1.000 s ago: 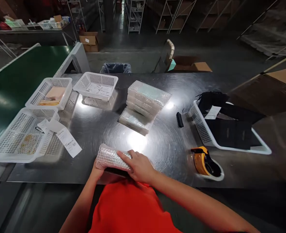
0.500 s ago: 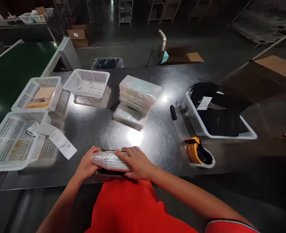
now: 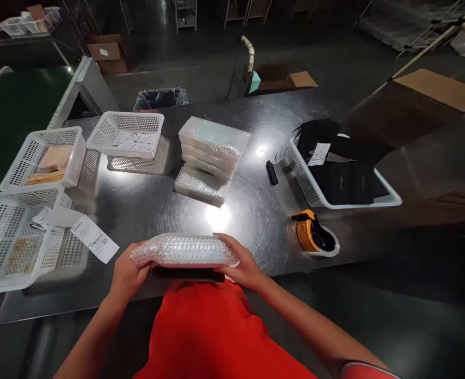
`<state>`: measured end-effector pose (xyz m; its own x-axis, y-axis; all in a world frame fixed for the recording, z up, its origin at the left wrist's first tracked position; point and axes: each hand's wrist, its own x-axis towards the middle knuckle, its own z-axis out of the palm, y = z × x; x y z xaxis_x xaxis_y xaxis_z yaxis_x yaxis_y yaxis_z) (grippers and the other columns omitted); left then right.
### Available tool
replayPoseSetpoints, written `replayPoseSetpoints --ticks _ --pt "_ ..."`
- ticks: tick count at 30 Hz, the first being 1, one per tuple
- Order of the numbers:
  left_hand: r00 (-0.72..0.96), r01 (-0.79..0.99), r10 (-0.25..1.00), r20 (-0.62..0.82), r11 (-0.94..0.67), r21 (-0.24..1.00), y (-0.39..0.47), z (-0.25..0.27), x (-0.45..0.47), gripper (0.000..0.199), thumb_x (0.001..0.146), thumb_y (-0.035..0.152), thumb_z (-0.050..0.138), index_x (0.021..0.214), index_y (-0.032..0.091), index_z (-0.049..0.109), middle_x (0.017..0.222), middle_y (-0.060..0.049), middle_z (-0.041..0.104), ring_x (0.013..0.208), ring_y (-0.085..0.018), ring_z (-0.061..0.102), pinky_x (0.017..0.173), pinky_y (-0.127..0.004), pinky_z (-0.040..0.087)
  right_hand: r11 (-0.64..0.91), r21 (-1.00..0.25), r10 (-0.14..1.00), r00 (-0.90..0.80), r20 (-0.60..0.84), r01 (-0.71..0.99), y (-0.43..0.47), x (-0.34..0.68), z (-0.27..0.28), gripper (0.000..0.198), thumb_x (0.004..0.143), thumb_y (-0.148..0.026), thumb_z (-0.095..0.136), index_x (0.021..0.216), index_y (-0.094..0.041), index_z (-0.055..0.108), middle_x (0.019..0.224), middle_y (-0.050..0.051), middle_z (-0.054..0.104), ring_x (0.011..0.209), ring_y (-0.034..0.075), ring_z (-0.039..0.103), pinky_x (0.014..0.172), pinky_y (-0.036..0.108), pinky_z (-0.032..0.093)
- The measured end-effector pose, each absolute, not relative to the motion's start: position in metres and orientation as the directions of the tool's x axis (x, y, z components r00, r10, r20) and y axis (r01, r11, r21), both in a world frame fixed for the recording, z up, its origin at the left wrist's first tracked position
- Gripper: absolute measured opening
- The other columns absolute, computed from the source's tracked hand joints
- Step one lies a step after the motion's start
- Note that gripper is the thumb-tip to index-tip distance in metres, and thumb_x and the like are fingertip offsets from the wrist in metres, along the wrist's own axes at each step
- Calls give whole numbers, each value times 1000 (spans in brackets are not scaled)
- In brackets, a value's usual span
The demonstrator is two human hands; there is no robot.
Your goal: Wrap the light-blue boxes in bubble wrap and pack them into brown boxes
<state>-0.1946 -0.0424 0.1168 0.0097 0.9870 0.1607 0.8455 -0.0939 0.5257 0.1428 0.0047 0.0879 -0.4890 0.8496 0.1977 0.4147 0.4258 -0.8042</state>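
Between my two hands is a bubble-wrapped package, held at the front edge of the metal table. My left hand grips its left end, and my right hand is closed round its right end. Something dark and flat shows just under the package; what it is I cannot tell. Beyond my hands stands a stack of bubble-wrapped packages, the bottom one jutting toward me.
At left are white baskets with papers and a label strip. A yellow tape dispenser, a small black object and a white basket of black pouches lie at right. Behind the table is a lined bin.
The package has turned so its long side spans between my hands. My right hand has shifted from on top of it to its right end. The view has also moved slightly.
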Motion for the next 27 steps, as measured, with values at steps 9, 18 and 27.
replayPoseSetpoints --ticks 9,18,27 --pt "-438 630 898 -44 341 698 -55 125 -141 27 73 38 51 75 21 71 76 -6 73 75 -26 68 69 -36 52 435 -750 888 -375 265 499 -19 143 74 68 93 -24 54 155 -29 26 141 10 57 126 26 59 101 41 54" --pt "-437 253 823 -362 499 829 -59 126 -121 31 71 37 63 93 16 69 93 -9 74 89 -28 69 78 -37 54 486 -706 857 -437 272 515 -8 162 84 66 94 -24 54 154 -29 25 138 12 57 125 27 58 99 43 55" --pt "-407 57 811 -421 482 874 -80 122 -94 60 77 42 66 129 15 54 122 -14 67 113 -27 64 96 -38 51 616 -622 762 -565 316 484 -4 180 84 55 90 -25 55 142 -22 38 121 16 59 108 27 63 81 38 58"
